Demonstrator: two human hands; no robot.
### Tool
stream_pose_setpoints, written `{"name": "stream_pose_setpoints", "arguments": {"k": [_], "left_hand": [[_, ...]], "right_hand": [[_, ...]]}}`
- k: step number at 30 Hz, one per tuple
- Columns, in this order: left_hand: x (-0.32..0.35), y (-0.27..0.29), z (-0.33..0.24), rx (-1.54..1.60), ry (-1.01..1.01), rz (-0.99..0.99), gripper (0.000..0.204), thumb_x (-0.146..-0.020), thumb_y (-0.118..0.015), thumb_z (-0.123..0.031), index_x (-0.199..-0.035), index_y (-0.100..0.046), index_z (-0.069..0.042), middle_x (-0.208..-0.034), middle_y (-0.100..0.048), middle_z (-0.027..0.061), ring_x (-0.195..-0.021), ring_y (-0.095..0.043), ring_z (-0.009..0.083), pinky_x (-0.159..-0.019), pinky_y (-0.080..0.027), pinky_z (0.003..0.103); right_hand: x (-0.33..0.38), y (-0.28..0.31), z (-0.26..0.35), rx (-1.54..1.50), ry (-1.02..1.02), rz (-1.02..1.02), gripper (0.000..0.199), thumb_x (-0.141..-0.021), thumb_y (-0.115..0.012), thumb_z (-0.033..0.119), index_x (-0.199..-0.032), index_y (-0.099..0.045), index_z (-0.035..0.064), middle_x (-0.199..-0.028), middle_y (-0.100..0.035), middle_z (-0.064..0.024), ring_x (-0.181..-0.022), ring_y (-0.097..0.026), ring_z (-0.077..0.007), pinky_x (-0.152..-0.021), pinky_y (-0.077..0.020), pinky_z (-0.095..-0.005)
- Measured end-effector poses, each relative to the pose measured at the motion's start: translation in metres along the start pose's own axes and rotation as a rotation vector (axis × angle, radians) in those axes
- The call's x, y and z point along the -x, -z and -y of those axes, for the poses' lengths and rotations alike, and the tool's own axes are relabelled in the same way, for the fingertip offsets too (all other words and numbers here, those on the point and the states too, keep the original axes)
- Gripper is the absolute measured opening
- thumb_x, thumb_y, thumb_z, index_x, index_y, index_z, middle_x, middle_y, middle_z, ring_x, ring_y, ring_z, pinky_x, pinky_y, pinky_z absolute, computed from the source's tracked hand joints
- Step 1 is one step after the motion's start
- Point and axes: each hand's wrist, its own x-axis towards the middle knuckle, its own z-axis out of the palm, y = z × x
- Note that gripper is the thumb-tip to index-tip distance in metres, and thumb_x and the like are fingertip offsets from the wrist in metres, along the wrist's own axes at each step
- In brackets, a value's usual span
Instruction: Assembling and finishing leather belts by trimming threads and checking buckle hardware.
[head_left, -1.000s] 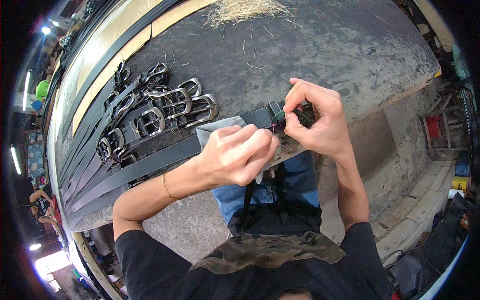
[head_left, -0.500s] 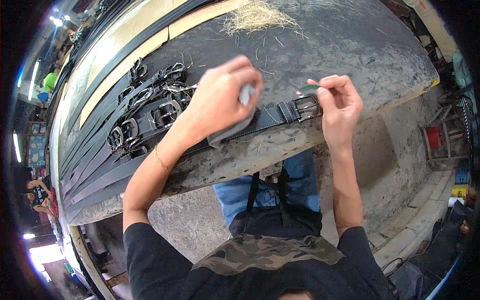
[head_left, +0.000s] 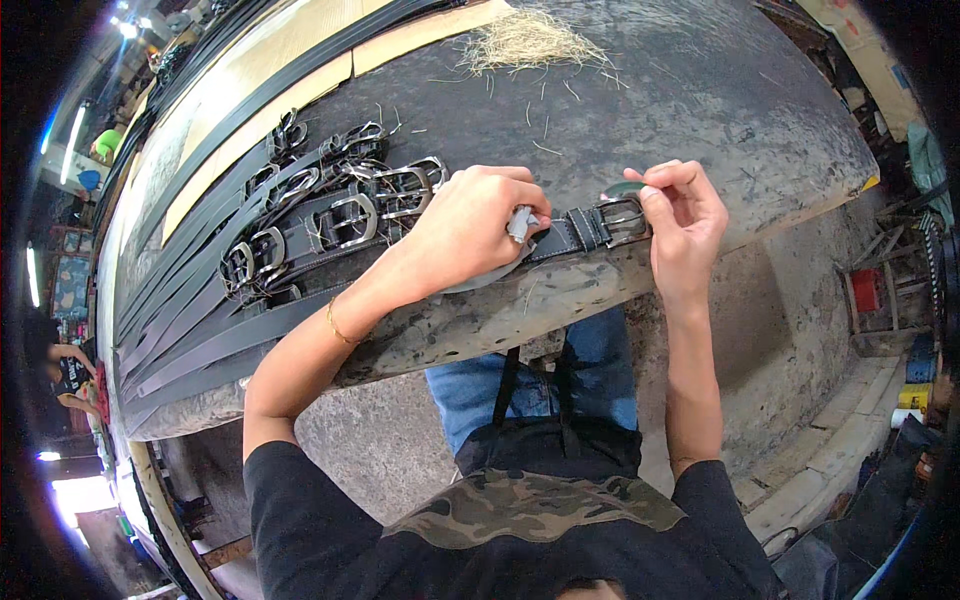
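A black belt with pale edge stitching lies along the table's near edge. Its metal buckle is at the right end. My left hand is closed round a bunched grey cloth and rests over the strap, hiding part of it. At the buckle's outer end, my right hand pinches a thin, curved green strip between thumb and finger. The thumb is close against the buckle. Left of my left hand lie several more black belts with metal buckles.
A heap of straw-coloured thread ends sits on the far part of the dark table. Pale boards and long black straps run along the left. A red box stands beyond the right edge; another person is far left.
My left hand, with the grey cloth, has come down and to the right, nearer the buckle. My right hand stays by the buckle and has dropped slightly. The view has shifted a little.
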Motion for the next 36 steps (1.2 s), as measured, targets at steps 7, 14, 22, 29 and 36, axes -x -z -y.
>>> {"name": "stream_pose_setpoints", "arguments": {"k": [7,14,22,29,36], "left_hand": [[0.002,-0.002,0.001,0.043,-0.105,-0.069,0.01,-0.078,-0.067,-0.004,-0.086,-0.063,0.001,-0.083,-0.062,0.0151,-0.078,-0.063,0.0352,-0.069,-0.05,0.041],[0.004,0.006,0.008,0.247,-0.101,-0.022,0.009,-0.076,-0.066,-0.004,-0.082,-0.062,0.002,-0.077,-0.063,0.0137,-0.072,-0.063,0.0264,-0.069,-0.05,0.035],[0.005,0.005,0.008,0.263,-0.061,-0.039,0.01,-0.076,-0.068,-0.005,-0.082,-0.062,0.001,-0.075,-0.063,0.0128,-0.068,-0.062,0.0227,-0.066,-0.05,0.033],[0.004,0.007,0.008,0.275,-0.02,-0.018,0.009,-0.076,-0.066,-0.005,-0.081,-0.061,0.002,-0.074,-0.063,0.0113,-0.068,-0.061,0.0208,-0.066,-0.05,0.032],[-0.012,-0.001,0.005,-0.086,0.006,-0.611,0.021,-0.079,-0.066,-0.007,-0.098,-0.063,0.0,-0.096,-0.063,0.0166,-0.091,-0.065,0.0305,-0.082,-0.051,0.039]], "right_hand": [[0.001,-0.003,0.009,0.299,0.094,0.3,0.012,-0.072,-0.061,-0.009,-0.076,-0.055,0.001,-0.075,-0.055,-0.002,-0.071,-0.053,-0.009,-0.075,-0.047,-0.0258],[0.001,-0.006,0.01,0.402,0.098,0.347,0.015,-0.068,-0.063,-0.006,-0.072,-0.052,0.0025,-0.068,-0.054,-0.0027,-0.062,-0.052,-0.0099,-0.056,-0.0413,-0.0246],[0.002,-0.008,0.009,0.45,0.153,0.363,0.015,-0.065,-0.063,-0.006,-0.072,-0.052,0.0022,-0.068,-0.055,-0.005,-0.06,-0.053,-0.0135,-0.055,-0.0422,-0.0261],[0.001,-0.007,0.008,0.485,0.164,0.364,0.016,-0.064,-0.063,-0.005,-0.071,-0.051,0.0021,-0.066,-0.054,-0.0053,-0.059,-0.053,-0.0145,-0.054,-0.0418,-0.0273],[0.004,-0.009,0.0,0.206,0.105,0.129,0.011,-0.078,-0.062,-0.01,-0.082,-0.058,0.0003,-0.084,-0.06,-0.0049,-0.077,-0.056,-0.0103,-0.069,-0.0455,-0.0237]]}}
